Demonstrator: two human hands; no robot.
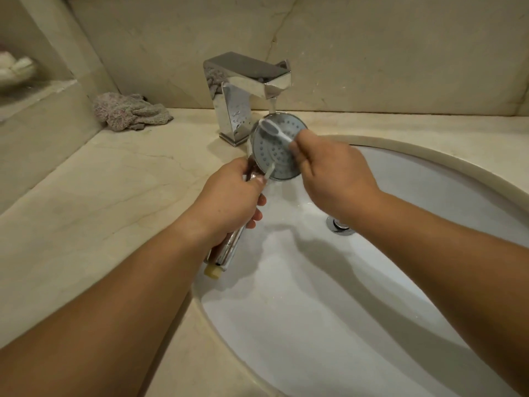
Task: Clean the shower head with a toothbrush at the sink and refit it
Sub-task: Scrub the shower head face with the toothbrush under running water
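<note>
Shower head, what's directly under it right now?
The white sink basin lies below the shower head, water running down. The right hand hides part of the basin.

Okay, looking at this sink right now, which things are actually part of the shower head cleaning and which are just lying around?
In use:
shower head, gripped by its handle in the left hand
toothbrush, held in the right hand, bristles on the spray face
tap, running water onto the head
sink

Lying about:
crumpled cloth on the counter
pale bundle on the left ledge, too blurred to identify
</note>
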